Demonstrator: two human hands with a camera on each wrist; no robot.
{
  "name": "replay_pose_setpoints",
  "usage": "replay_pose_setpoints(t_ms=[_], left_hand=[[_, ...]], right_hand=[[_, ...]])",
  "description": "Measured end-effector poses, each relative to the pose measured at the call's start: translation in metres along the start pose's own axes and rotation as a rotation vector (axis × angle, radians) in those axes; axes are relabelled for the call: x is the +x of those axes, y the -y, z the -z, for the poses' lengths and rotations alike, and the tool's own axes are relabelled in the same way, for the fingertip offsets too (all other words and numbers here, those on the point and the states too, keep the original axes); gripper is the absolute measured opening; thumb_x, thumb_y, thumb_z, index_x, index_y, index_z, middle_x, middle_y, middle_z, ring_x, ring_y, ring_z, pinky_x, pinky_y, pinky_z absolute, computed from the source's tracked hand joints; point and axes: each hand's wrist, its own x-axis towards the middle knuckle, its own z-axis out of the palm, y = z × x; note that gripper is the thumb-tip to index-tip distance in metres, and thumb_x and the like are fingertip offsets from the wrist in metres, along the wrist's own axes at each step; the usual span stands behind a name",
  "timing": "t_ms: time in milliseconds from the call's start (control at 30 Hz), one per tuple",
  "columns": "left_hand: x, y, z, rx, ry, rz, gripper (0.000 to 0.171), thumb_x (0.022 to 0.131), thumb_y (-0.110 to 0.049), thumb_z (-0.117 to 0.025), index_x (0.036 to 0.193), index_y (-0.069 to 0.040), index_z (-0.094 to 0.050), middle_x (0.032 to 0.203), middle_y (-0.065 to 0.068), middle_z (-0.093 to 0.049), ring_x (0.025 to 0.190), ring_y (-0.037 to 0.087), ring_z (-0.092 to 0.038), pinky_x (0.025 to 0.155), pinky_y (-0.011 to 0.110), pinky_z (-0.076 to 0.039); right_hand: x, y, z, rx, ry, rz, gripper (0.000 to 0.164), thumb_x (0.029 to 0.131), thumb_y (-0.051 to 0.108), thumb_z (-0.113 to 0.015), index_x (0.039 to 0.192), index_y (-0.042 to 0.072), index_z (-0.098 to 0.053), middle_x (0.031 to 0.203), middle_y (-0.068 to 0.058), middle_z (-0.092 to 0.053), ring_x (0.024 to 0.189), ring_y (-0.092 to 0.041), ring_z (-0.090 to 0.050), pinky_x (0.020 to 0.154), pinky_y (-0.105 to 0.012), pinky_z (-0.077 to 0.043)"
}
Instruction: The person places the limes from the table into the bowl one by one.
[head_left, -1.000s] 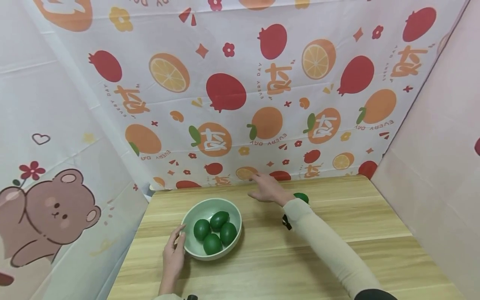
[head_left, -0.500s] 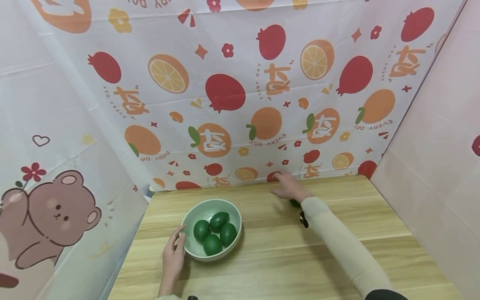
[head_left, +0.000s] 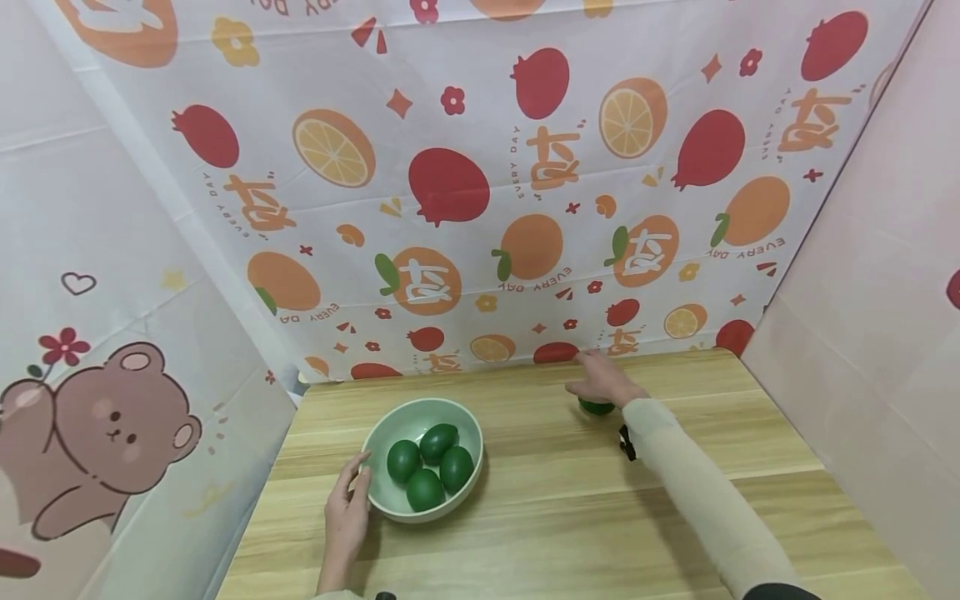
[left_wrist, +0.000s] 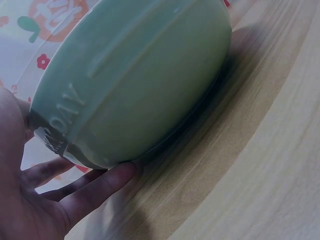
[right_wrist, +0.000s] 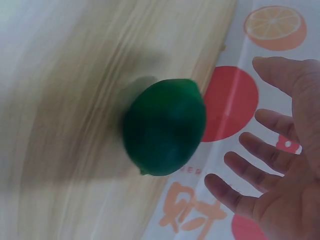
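A pale green bowl (head_left: 457,412) stands on the table and holds several dark green limes (head_left: 425,490). My left hand (head_left: 347,510) is at its left side, fingers resting against the outer wall. In the left wrist view, extended fingers (left_wrist: 97,192) reach along the lower side of the bowl (left_wrist: 150,85). Toward the back of the table, my right hand (head_left: 603,379) hovers over another lime (head_left: 597,407), partly hiding it. The right wrist view has this lime (right_wrist: 165,127) apart from the spread fingers, and the right hand (right_wrist: 280,165) holds nothing.
The wooden table (head_left: 525,533) ends at the back against a fruit-printed cloth (head_left: 487,275). Cloth walls also rise on the left and right; the left one (head_left: 210,433) bears a bear print. A small black item (head_left: 627,443) shows by the right wrist.
My right hand has moved right, from behind the middle of the table to over the lone lime. The left hand and the bowl have stayed put.
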Motion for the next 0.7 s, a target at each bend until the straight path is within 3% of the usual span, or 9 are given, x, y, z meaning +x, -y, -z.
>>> replay_pose_setpoints(t_ms=[333,700], left_hand=[[0.002,0.0,0.001,-0.009,0.008,0.007,0.047,0.11,-0.041,-0.038,0.151,-0.019,-0.046,0.165,0.018,-0.034,0.139,0.044,-0.049,0.081,0.002,-0.044],[0.003,0.0,0.0,-0.006,0.005,0.005,0.048,0.11,-0.042,-0.038,0.151,-0.02,-0.047,0.164,0.018,-0.035,0.14,0.046,-0.048,0.08,0.002,-0.043]], right_hand=[[-0.005,-0.013,-0.008,-0.041,0.012,0.002,0.054,0.094,0.034,-0.072,0.135,0.001,-0.057,0.141,-0.023,-0.057,0.13,-0.041,-0.054,0.107,-0.057,-0.05],[-0.009,-0.017,-0.015,-0.028,0.047,-0.015,0.049,0.094,0.031,-0.073,0.132,0.001,-0.061,0.138,-0.02,-0.061,0.125,-0.037,-0.057,0.102,-0.054,-0.053]])
